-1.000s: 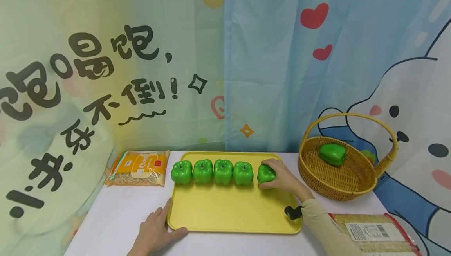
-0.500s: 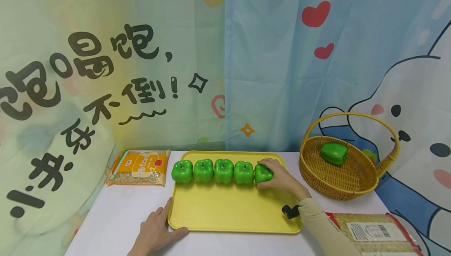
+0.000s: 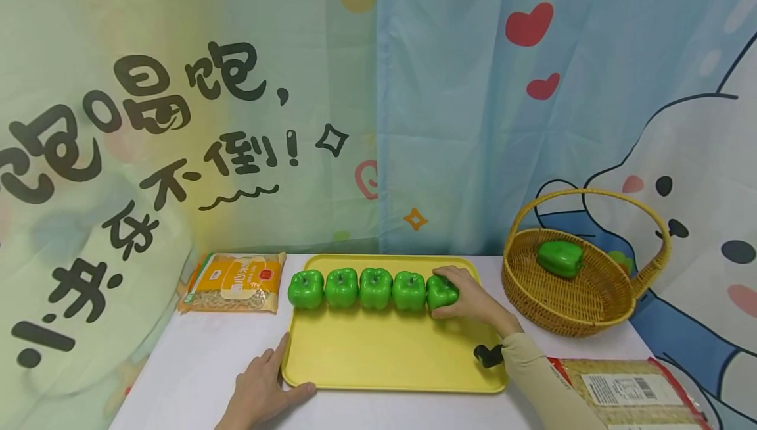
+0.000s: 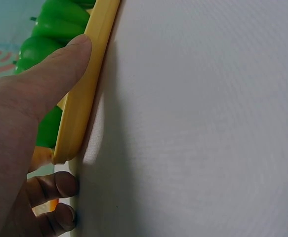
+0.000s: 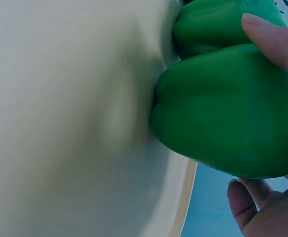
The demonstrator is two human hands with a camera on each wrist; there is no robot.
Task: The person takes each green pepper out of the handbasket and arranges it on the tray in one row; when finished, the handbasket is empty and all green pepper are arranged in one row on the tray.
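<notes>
Several green bell peppers [image 3: 375,288] stand upright in a row along the back half of the yellow tray [image 3: 384,358]. My right hand [image 3: 470,295] grips the rightmost bell pepper [image 3: 441,292], which sits beside its neighbour at the row's end. In the right wrist view, thumb and fingers lie on either side of that pepper [image 5: 227,111], and its base is at the tray surface. My left hand [image 3: 260,387] rests at the tray's near left corner, thumb against the front rim [image 4: 92,79] and fingers along the left side.
A wicker basket [image 3: 562,315] with a tall handle stands right of the tray, holding one green bell pepper [image 3: 560,258]. An orange food packet [image 3: 233,283] lies left of the tray. A clear-and-red packet [image 3: 627,390] lies at the near right. Printed curtains hang behind.
My right hand has slid the rightmost bell pepper leftward, closing the gap to its neighbour, and then stayed there. The left hand has kept its place at the tray corner.
</notes>
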